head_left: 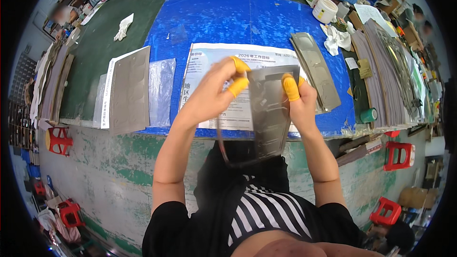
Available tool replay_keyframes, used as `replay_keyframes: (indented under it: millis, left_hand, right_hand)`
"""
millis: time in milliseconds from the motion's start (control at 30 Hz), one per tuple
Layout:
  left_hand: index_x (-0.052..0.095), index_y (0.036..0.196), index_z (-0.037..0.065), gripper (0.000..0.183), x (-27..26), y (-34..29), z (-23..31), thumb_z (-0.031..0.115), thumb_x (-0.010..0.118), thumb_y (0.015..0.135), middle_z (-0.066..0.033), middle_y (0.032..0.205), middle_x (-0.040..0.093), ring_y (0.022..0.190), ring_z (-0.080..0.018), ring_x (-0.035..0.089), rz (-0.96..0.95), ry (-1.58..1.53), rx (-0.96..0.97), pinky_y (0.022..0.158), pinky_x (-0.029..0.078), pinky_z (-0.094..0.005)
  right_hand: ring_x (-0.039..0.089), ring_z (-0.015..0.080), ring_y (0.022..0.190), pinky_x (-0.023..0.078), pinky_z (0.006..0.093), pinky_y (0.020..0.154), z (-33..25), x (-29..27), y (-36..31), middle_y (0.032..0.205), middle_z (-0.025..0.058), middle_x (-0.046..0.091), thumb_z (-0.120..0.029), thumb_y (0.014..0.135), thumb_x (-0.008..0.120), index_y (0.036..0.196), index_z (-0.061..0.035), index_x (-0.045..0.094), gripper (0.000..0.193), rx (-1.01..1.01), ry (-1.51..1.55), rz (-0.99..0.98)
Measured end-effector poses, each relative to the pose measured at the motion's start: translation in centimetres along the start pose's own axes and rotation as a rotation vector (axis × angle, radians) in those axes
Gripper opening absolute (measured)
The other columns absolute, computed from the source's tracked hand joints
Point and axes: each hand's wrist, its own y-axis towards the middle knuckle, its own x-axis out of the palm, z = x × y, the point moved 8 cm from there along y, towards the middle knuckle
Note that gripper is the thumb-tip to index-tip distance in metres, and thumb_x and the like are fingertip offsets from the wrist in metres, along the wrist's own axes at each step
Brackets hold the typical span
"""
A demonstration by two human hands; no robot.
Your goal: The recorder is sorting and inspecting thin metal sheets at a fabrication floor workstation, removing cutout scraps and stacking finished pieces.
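While both hands hold the grey panel upright above the worktop edge, the left hand pinches its 9 o'clock side and the right hand clamps its 3 o'clock side; steady fingertip pressure seems wise. More panels lie at 2 o'clock.

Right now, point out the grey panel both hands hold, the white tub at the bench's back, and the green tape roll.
grey panel (pixel 269 119), head view, middle of its face.
white tub (pixel 324 9), head view, its side wall.
green tape roll (pixel 368 115), head view, its outer band.
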Motion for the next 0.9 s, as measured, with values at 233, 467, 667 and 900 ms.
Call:
replay_keyframes:
  millis: [233,467,667,900]
  left_hand:
    - [0.054,0.091,0.003,0.013,0.9,-0.4,-1.0,0.009,0.058,0.08,-0.0076,0.082,0.053,0.081,-0.0212,0.05,-0.088,-0.355,-0.08,0.08,0.035,-0.0336]
    - [0.054,0.09,0.002,0.013,-0.1,0.0,-0.9,0.006,0.058,0.078,-0.005,0.079,0.052,0.078,-0.0181,0.048,0.049,0.006,-0.002,0.077,0.037,-0.031]
    - [0.055,0.091,0.003,0.014,0.1,-0.1,-1.5,0.007,0.058,0.078,-0.0053,0.083,0.054,0.079,-0.0188,0.049,0.084,0.275,0.03,0.078,0.037,-0.032]
    - [0.054,0.091,0.003,0.016,1.0,0.0,-1.4,0.006,0.06,0.077,-0.0063,0.086,0.054,0.082,-0.0197,0.049,0.013,0.049,-0.012,0.076,0.036,-0.0324]
  right_hand:
    - [0.052,0.0147,0.052,0.04,0.0277,0.048,-1.0,0.4,-0.6,0.059,0.0071,0.054,-0.017,0.087,0.059,0.077,0.0016,0.056,0.021,-0.108,-0.084,0.005]
    - [0.046,0.0099,0.05,0.036,0.0264,0.046,-0.6,-0.1,-0.7,0.056,0.0039,0.048,-0.019,0.088,0.058,0.078,0.0018,0.057,0.023,-0.146,-0.133,0.062]
    - [0.039,0.0067,0.05,0.032,0.024,0.046,-4.2,2.0,-3.3,0.055,-0.0006,0.046,-0.025,0.09,0.055,0.076,0.0012,0.056,0.03,-0.667,-0.55,0.074]
    - [0.047,0.0107,0.052,0.038,0.0261,0.049,-3.4,1.5,-3.3,0.058,0.0038,0.052,-0.018,0.087,0.058,0.08,0.0018,0.06,0.021,-0.487,-0.46,0.049]
